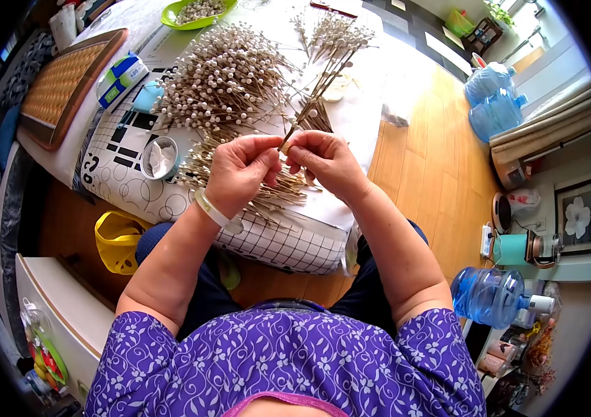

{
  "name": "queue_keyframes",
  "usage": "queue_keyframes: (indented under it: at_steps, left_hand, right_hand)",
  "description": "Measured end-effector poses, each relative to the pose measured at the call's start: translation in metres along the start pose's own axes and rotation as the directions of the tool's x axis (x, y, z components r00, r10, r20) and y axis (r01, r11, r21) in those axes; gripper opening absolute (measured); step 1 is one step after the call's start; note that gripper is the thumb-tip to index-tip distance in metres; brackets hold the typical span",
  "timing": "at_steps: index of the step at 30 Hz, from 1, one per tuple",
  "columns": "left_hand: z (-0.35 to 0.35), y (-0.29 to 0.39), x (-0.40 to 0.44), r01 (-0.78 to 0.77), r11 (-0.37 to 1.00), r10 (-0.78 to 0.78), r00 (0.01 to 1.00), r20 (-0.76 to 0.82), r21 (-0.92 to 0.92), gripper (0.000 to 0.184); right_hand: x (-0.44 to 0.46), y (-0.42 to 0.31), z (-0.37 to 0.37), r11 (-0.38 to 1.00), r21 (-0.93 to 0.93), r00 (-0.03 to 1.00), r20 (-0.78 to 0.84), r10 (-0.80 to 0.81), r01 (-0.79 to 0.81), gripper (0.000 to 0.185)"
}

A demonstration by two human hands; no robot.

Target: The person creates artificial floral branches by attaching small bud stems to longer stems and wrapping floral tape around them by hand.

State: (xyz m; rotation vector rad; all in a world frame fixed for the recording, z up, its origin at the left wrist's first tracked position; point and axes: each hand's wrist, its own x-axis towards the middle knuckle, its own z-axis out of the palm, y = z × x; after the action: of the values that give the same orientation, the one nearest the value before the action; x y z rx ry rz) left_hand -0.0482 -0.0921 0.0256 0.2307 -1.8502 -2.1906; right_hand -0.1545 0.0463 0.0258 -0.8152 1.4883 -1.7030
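Note:
Both hands meet over the table's near side at the lower end of a slim branch of thin brown stems with small whitish beads (315, 94). My left hand (245, 168), a pale bangle (213, 210) at its wrist, pinches the stem's bottom tip. Just to the right, my right hand (327, 161) closes thumb and forefinger on the same stem; whether it also holds something small is hidden. The branch tilts up and away to the right. Beyond my left hand lies a big heap of white-beaded stems (222, 73), and more stems (275, 194) lie beneath both hands.
A tub with white contents (161, 158), a blue-green packet (123, 80) and a green bowl of beads (195, 14) stand on the covered table (143, 194). A yellow bag (116, 243) sits on the floor at left. Large water bottles (493, 104) stand at right.

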Motion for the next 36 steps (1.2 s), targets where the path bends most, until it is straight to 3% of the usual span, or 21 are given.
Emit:
queue_keyframes:
  at_steps: [5,7,11,13,15,18,20,23,28,36]
  left_hand:
    - [0.0,-0.002,0.005,0.0,0.997,0.003,0.999,-0.043,0.071,0.018]
    - [0.002,-0.004,0.006,0.009,0.998,-0.007,0.999,-0.039,0.068,0.017]
    - [0.001,-0.003,0.006,0.017,0.998,-0.016,1.0,-0.027,0.06,0.016]
    - [0.003,-0.002,0.006,0.012,0.998,-0.011,1.0,-0.024,0.055,0.015]
    - [0.004,-0.003,0.004,0.009,0.999,-0.008,1.0,-0.023,0.049,0.014]
    - [0.006,-0.003,0.003,0.002,0.997,-0.002,1.0,0.001,0.072,0.015]
    - [0.006,-0.005,0.002,-0.045,0.994,0.044,0.999,0.019,0.095,0.016]
    - [0.006,-0.007,0.0,-0.102,0.986,0.098,0.995,0.031,0.13,0.016]
    - [0.009,0.0,0.0,-0.279,0.892,0.29,0.957,0.025,0.355,0.012]
    - [0.005,-0.003,0.0,-0.265,0.878,0.284,0.959,0.012,0.399,0.006]
  right_hand:
    - [-0.004,0.0,0.0,0.999,0.007,0.998,0.046,-0.039,0.039,0.006]
    - [-0.003,0.002,-0.002,0.993,-0.117,0.999,0.037,-0.002,0.006,0.005]
    - [-0.002,0.008,-0.012,0.989,-0.142,0.997,0.063,-0.042,0.051,0.006]
    - [-0.003,0.009,-0.016,0.98,-0.197,1.0,0.022,0.019,-0.014,0.011]
    - [-0.005,-0.001,-0.015,0.906,-0.362,0.975,0.062,-0.212,0.22,0.023]
    - [-0.003,-0.001,-0.006,0.946,-0.193,0.964,-0.001,-0.267,0.262,0.018]
    - [-0.002,0.007,-0.004,0.988,0.124,0.995,0.013,-0.096,0.094,0.016]
    - [-0.001,0.005,-0.001,0.993,0.105,0.996,-0.068,-0.052,0.059,0.013]
    - [0.001,0.015,0.002,0.973,0.213,0.993,-0.093,-0.074,0.093,0.01]
    - [0.001,0.017,0.01,0.956,0.256,0.985,-0.124,-0.118,0.146,0.008]
